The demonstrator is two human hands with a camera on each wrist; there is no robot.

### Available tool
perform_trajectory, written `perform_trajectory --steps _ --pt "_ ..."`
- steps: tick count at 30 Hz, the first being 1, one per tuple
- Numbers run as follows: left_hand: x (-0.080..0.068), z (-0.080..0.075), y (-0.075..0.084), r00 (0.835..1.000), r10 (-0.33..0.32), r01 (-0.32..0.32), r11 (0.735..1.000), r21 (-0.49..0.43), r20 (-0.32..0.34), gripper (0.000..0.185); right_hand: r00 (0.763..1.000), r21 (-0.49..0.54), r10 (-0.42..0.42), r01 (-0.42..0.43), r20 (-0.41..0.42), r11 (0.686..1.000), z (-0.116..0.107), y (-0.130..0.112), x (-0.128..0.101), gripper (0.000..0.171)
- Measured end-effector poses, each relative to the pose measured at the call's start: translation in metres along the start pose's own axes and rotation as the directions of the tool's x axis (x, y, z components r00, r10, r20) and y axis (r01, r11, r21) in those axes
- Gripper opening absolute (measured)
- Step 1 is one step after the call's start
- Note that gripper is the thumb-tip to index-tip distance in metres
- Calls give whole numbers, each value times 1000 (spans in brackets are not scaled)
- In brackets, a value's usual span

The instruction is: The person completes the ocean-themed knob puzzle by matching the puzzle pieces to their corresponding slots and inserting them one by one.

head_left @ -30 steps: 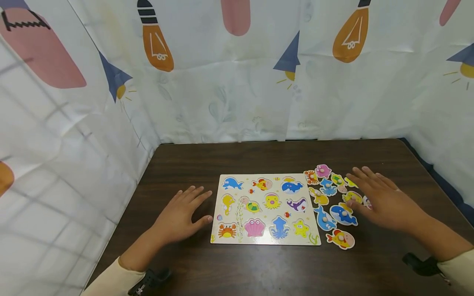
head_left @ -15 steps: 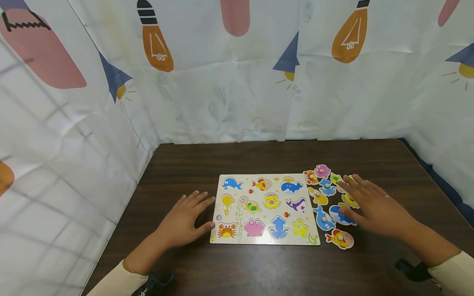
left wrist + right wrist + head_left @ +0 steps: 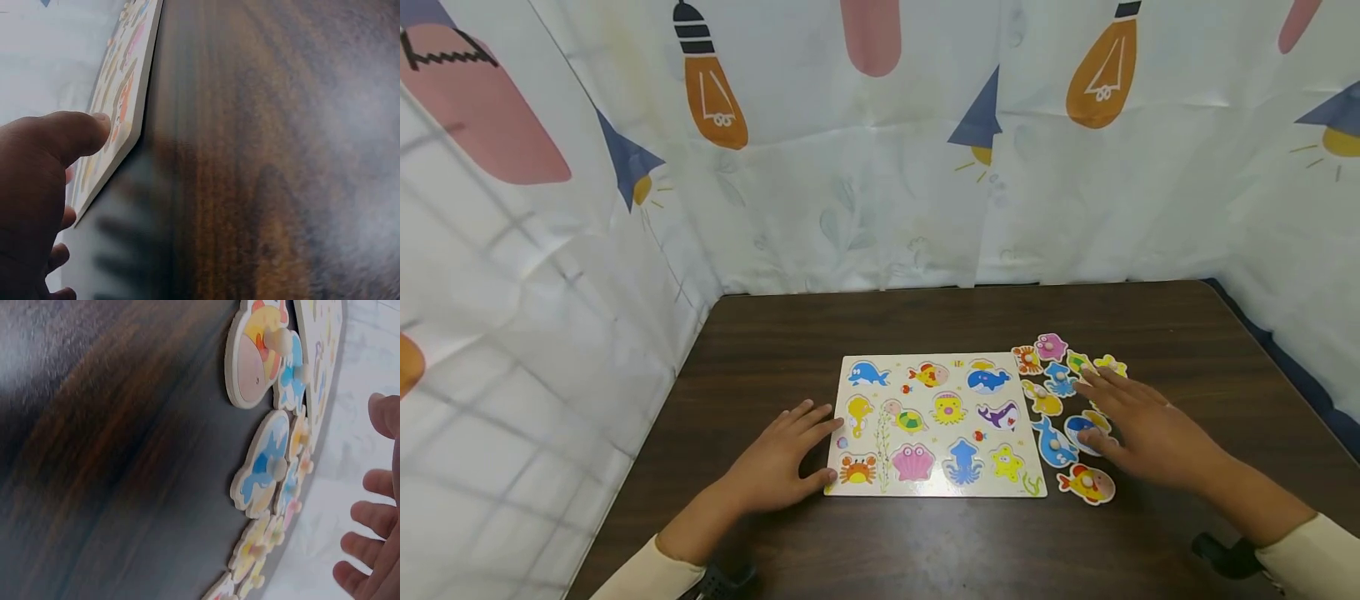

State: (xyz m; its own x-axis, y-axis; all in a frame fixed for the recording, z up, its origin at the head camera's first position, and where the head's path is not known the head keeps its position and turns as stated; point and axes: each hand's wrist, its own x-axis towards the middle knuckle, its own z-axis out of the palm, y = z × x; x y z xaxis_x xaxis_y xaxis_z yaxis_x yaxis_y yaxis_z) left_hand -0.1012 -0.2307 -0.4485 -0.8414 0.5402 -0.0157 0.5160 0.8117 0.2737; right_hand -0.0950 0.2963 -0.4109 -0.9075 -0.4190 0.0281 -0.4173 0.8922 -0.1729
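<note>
Resting flat, the left hand [image 3: 778,462] touches the puzzle board [image 3: 936,425]; its slots look unfilled. Right of the board, the right hand [image 3: 1150,429] hovers spread over loose pieces [image 3: 1060,400], none placed yet.

Dark brown wood-grain table [image 3: 925,542]. Cream puzzle board [image 3: 934,424] w/ blue, yellow, pink, orange sea animals; loose pcs [image 3: 1060,392] beside board, same colours.

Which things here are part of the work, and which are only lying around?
Part of the work: puzzle board; loose animal pieces; left hand at the board's edge; right hand over the pieces.

Only around: table; printed curtain.
</note>
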Motion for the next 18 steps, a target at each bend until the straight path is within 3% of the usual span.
perform_trajectory --steps 7,13,18 --pt "-4 5 -2 999 -12 13 999 -47 38 70 988 -4 -121 121 -95 993 8 -7 3 54" --pt "-5 5 -3 999 -10 12 998 -56 41 68 979 14 -183 185 -86 983 14 -11 8 42" --pt "-5 7 -1 999 -14 17 998 -65 45 67 942 -4 -315 316 -120 949 21 -11 13 36"
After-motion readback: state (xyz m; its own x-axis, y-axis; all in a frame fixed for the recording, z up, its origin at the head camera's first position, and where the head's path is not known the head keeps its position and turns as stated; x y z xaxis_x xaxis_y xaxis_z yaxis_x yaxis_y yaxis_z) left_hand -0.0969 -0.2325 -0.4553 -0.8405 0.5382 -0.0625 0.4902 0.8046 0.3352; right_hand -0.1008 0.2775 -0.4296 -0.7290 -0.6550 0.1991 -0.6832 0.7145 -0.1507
